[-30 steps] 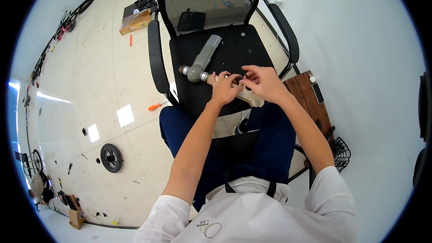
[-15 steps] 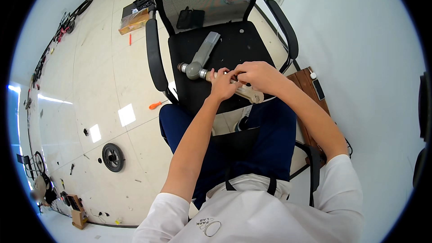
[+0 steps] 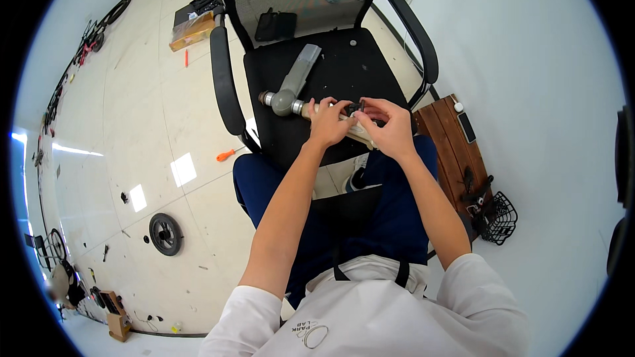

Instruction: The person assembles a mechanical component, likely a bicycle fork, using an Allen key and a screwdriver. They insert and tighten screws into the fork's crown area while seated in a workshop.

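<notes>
A grey and beige tubular frame part with a round joint and silver collars lies across the black chair seat. A flat grey arm runs from its joint toward the backrest. My left hand is closed around the beige tube just right of the joint. Beside it, my right hand pinches a small black piece at the tube's right part. The piece's exact kind is too small to tell, and my fingers cover much of the tube there.
Armrests flank the seat. On the floor to the left are an orange-handled screwdriver, a small black wheel and a cardboard box. At right, a wooden bench holds a phone; a black wire basket is near it.
My right hand has turned and shifted slightly right and down, its elbow drawn inward, so the black piece and the basket now show. My left hand keeps its place on the tube.
</notes>
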`<state>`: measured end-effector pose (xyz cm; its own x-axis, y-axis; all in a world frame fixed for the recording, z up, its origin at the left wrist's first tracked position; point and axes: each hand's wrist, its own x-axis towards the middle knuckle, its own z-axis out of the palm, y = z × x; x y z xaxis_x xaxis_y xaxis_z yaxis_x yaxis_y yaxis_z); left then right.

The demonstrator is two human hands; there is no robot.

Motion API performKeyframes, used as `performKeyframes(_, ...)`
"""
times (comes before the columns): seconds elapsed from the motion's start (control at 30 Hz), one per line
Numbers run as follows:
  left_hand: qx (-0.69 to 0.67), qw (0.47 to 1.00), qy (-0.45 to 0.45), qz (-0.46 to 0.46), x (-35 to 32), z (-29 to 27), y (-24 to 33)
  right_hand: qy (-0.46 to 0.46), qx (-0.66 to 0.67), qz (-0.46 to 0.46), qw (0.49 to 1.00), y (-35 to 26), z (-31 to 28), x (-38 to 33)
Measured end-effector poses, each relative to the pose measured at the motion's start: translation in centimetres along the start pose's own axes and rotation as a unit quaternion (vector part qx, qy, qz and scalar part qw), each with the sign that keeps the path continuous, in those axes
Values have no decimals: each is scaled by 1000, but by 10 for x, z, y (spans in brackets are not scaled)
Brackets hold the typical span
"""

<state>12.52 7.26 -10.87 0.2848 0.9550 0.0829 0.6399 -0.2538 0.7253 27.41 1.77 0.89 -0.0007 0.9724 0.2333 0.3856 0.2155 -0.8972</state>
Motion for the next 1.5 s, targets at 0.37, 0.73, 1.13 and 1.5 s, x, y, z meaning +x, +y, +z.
performKeyframes(0.37, -8, 999, -49, -10, -12, -22, -1, -142, 179, 225, 947, 9, 4, 40)
performKeyframes(0.73, -16, 1000, -23, -8, -4, -11, -9, 110, 44, -33, 992, 29, 46, -1)
performKeyframes(1.13, -13, 1000, -5, 6, 13, -3, -3, -381, -252, -74, 887, -36, -27, 97)
performKeyframes(1.5, 76, 979, -179, -57, 48, -12, -14, -374, -259, -126, 882, -11, -23, 95)
